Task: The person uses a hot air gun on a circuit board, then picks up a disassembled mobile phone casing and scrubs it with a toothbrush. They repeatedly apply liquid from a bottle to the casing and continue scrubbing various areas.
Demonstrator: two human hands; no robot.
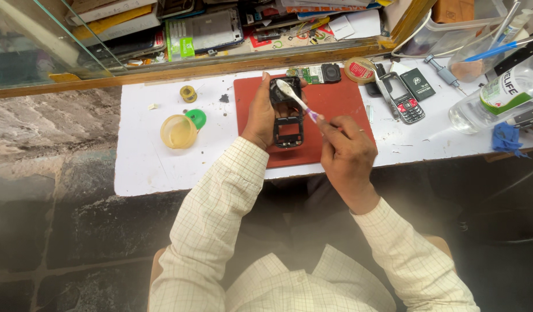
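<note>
Holding: the left hand is closed around a black phone frame, so the frame stays put on the red mat
Brushing: the right hand pinches a white toothbrush, and the brush head rests on the far end of the frame
Frame place: in the middle of the mat, tipped up a bit by the left hand, likely so the brush can get at it
Mat: lies on the white table, maybe to keep small parts from sliding
Yellow cup: round and open, to the left of the mat, with its green lid just beside it
Small roll: sits far on the left side
Green board: a small circuit board at the far edge of the mat
Tape roll: round, with a red label, just right of the board
Red phone: lies flat to the right, close enough to grab
Dark box: a small flat green pack behind the phone
Clear bottle: lies at the far right, with a green and white label
Blue cloth: crumpled near the bottle
</note>
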